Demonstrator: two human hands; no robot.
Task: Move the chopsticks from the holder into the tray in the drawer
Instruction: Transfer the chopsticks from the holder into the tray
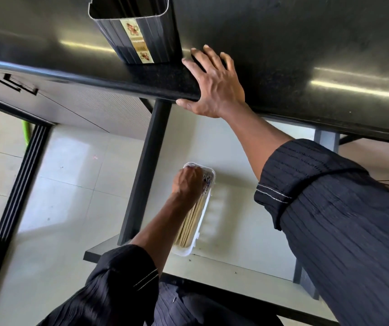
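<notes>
The dark ribbed holder (141,31) with a patterned label stands on the black countertop, near its front edge; no chopsticks show in its open top. Below, an open drawer (240,220) with a pale floor holds a white tray (204,220). Several wooden chopsticks (192,223) with patterned ends lie lengthwise in the tray. My left hand (187,183) is down in the tray, fingers closed over the chopsticks' far ends. My right hand (212,83) rests flat on the countertop edge just right of the holder, fingers spread, holding nothing.
The black countertop (306,55) spans the upper view. A dark drawer side rail (148,172) runs to the left of the tray. Pale floor tiles (71,172) and a dark door frame (21,184) lie at the left. A closed cabinet front (82,109) sits under the counter.
</notes>
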